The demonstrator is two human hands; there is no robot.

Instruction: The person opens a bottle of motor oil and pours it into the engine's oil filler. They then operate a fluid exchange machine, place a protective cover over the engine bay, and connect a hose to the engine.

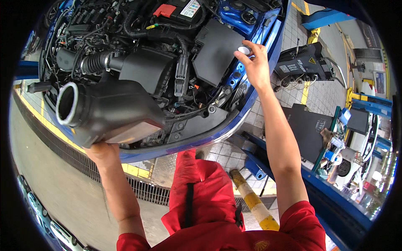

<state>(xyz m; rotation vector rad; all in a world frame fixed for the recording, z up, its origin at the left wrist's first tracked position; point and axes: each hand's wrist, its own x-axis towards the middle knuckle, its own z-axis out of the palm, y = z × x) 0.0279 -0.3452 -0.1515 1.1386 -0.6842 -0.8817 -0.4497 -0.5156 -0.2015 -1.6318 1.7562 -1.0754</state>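
My left hand [102,151] is closed under a large black plastic bottle [119,106], its fingers mostly hidden behind it. The bottle is tilted over the front of the engine bay, with its wide open mouth toward the left. A silvery ring lines the mouth, and a pale label shows on its underside. Out to the right, my right hand [257,65] pinches a small round cap [243,50] between thumb and fingers, its whitish inside facing me. That hand is above the blue fender edge, beside a flat black cover [217,52].
The car's engine bay [94,33] fills the upper left, with a ribbed intake hose [94,63] and a battery [180,11] with a red cover. A blue lift beam [318,188], a striped post [255,201] and a cluttered cart [335,146] stand right. A floor grate [146,190] runs below.
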